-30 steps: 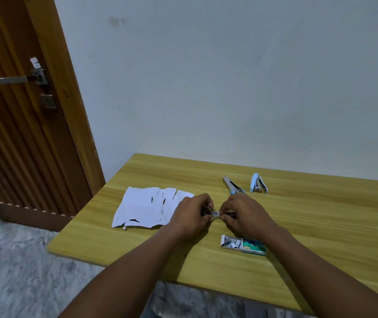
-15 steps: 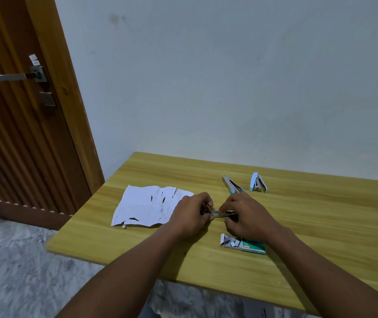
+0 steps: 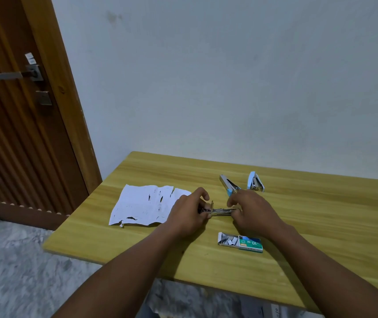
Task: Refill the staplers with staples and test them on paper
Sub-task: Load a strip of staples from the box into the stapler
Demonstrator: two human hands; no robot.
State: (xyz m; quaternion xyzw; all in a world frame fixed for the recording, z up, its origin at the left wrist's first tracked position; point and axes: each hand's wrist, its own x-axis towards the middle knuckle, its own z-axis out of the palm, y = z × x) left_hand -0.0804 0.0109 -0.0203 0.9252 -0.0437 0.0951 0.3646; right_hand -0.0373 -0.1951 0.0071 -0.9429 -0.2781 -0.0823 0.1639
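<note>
Stapler [image 3: 221,211] at frame centre: left hand [image 3: 187,214] is gripping its rear, right hand [image 3: 253,213] pinching its tip; slipping risks snapping it shut.

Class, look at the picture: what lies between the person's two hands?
The head view shows an opened stapler, its metal rail spanning the gap; the left hand grips one end and the right hand pinches the other.
</note>
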